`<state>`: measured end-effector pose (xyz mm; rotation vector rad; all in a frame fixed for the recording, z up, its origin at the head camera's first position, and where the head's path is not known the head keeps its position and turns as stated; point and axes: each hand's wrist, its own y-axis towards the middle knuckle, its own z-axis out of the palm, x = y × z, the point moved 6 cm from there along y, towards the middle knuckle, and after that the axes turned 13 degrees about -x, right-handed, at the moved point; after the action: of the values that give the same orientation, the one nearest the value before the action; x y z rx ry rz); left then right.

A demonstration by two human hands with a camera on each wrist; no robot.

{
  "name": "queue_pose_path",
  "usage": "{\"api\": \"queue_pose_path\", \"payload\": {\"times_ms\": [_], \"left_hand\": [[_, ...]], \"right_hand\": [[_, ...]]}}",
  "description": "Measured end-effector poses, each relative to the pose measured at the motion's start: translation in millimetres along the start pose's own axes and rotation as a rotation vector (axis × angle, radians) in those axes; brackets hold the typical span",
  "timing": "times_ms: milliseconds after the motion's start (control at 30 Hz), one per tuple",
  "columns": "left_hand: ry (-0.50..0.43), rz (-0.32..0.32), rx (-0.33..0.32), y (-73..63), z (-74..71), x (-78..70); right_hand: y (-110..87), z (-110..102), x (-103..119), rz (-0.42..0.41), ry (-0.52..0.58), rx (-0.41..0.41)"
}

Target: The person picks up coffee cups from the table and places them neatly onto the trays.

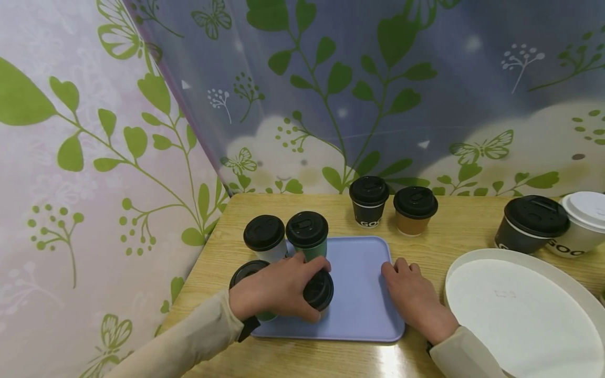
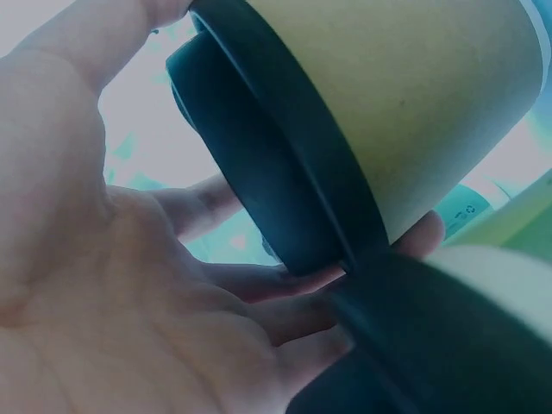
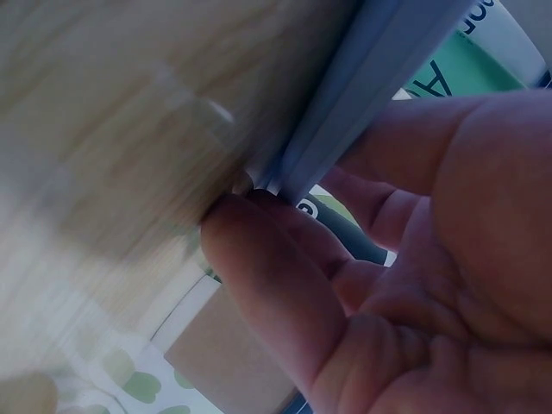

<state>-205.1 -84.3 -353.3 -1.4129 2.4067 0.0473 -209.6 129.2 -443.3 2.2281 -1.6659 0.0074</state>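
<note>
My left hand [image 1: 283,286] grips a tan paper cup [image 2: 405,95] by its black lid [image 1: 319,292], over the front left of a lavender tray [image 1: 361,294]. Fingers and thumb spread around the lid. Close by are a white cup [image 1: 273,254] and a green cup [image 1: 314,251] behind, and another black-lidded cup [image 1: 248,270] partly hidden by my wrist. At the tray's right rim, my right hand [image 1: 413,296] holds the edge, its digits lying on both sides of the rim [image 3: 345,129] in the right wrist view.
Behind the tray stand a black cup [image 1: 368,202] and a brown cup [image 1: 415,210]. To the right a large round white tray [image 1: 524,310] lies on the wooden table [image 1: 454,226], with a black cup [image 1: 529,223] and a white-lidded cup [image 1: 579,226] behind it. Patterned curtains border the table.
</note>
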Motion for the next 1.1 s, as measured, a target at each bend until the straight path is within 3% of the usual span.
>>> {"api": "queue_pose_path", "payload": {"times_ms": [600, 1100], "left_hand": [[-0.008, -0.005, 0.002, -0.8, 2.8, 1.7], [0.038, 0.036, -0.020, -5.3, 1.3, 0.7]], "right_hand": [[0.9, 0.7, -0.1, 0.012, 0.006, 0.028], [-0.4, 0.2, 0.7, 0.011, 0.012, 0.017]]}}
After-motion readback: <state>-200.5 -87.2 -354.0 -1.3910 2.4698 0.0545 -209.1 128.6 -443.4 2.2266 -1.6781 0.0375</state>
